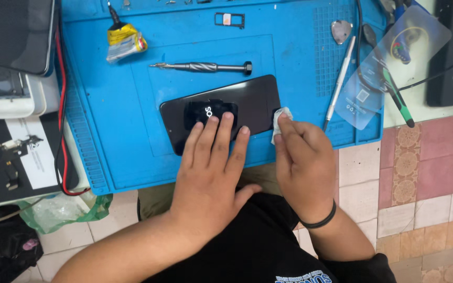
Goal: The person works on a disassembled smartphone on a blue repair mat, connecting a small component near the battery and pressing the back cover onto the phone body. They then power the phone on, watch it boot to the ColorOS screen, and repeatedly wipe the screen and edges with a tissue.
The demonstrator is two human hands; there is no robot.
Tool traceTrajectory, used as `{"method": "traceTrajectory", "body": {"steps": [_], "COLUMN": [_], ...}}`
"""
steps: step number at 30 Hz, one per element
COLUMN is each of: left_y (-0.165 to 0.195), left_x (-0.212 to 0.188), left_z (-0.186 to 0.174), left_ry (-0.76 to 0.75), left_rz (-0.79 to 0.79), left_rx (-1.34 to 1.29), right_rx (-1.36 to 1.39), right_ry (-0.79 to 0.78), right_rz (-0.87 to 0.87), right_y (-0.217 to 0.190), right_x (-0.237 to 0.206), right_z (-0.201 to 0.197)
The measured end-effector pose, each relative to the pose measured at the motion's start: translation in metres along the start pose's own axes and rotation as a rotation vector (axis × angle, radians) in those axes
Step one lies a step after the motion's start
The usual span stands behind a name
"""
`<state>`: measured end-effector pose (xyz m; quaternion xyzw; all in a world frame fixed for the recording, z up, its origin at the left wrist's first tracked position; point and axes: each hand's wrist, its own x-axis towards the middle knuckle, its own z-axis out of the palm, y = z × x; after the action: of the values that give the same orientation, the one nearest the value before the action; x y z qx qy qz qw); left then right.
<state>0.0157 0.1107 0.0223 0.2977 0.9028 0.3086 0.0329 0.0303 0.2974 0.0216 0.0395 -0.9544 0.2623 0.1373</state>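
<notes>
A black smartphone lies face up and tilted on a blue work mat. My left hand rests flat on the phone's near left part, fingers spread over the glass. My right hand pinches a small white wipe against the phone's right end. A black band sits on my right wrist.
On the mat lie a metal screwdriver, a crumpled yellow glue tube, a card tray, a thin metal spudger and a pick. A clear film and green-handled tool lie right. Devices and cables sit left.
</notes>
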Motion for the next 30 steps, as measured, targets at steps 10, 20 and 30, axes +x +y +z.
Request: {"method": "traceTrajectory", "body": {"steps": [10,20,30], "left_y": [-0.003,-0.014,-0.034], "left_x": [-0.001,0.003,-0.009], "left_z": [0.006,0.003,-0.027], "left_ry": [-0.055,-0.052,-0.095], "left_rz": [-0.035,0.002,0.047], "left_rx": [0.054,0.005,-0.105], "right_rx": [-0.049,0.035,0.01], "right_ry": [0.041,-0.054,-0.185], "right_rz": [-0.092,-0.008,-0.052], "right_y": [0.008,0.018,0.005], "right_x": [0.055,0.053,0.068], "right_z": [0.018,0.01,-0.002]}}
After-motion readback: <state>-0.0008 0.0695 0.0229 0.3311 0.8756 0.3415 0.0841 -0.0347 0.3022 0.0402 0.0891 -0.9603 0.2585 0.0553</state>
